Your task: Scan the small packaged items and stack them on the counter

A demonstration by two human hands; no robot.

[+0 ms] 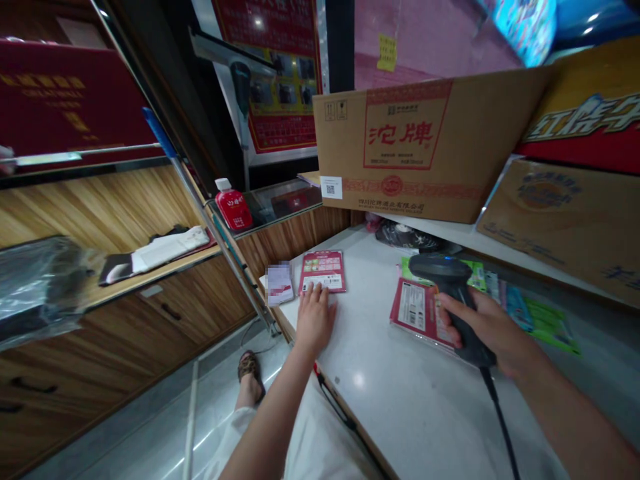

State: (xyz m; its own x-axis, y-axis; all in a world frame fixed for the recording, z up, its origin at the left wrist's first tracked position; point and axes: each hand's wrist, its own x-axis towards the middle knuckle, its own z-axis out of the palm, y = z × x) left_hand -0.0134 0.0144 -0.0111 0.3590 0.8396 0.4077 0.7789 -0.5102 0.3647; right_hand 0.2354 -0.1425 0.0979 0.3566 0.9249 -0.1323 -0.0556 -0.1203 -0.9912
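Observation:
My right hand (pixel 495 330) is wrapped round the grip of a black handheld barcode scanner (pixel 443 269), whose cable hangs down toward the lower right. Beneath the scanner lies a red packet (pixel 411 305) with a white barcode label, partly hidden by the scanner and my fingers. My left hand (pixel 316 321) rests with its fingers stretched out, the tips over the near edge of another flat red packet (pixel 321 261). Just left of that packet, a small pale purple-and-white item (pixel 280 283) sits at the counter's edge, its print blurred.
Several green and blue packets (pixel 547 323) lie behind my right hand on the white counter (pixel 400 413). A large cardboard carton (pixel 400 147) stands at the back. A red bottle (pixel 233 205) is on a glass-topped ledge; a metal pole (pixel 200 210) leans left of the counter.

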